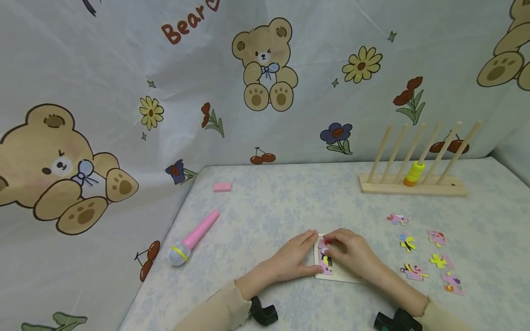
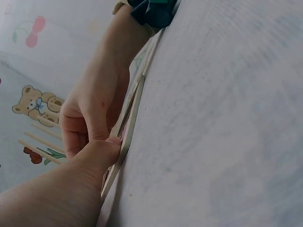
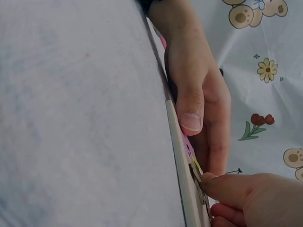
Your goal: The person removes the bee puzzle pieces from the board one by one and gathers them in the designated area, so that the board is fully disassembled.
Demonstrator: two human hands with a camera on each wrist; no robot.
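Note:
A shallow wooden jigsaw tray (image 1: 345, 275) lies on the table in front of the person, with pink, yellow and black puzzle pieces (image 1: 325, 263) along its left side. At the tray's left edge rests the left hand (image 1: 290, 259), fingers extended toward the far corner, thumb on the near rim. The right hand (image 1: 357, 253) reaches over the tray with curled fingers, pinching a pink puzzle piece (image 1: 324, 242) among those at the upper left. Its fingers cover part of that piece. From the right wrist view, the right thumb (image 3: 208, 178) sits low against the pieces inside the frame (image 3: 177, 149).
Several loose puzzle pieces (image 1: 407, 242) lie right of the tray. Behind them stands a wooden peg rack (image 1: 414, 187) with yellow and orange rings (image 1: 415, 172) on one peg. A pink toy microphone (image 1: 200, 230) and a pink block (image 1: 222, 187) lie on the left.

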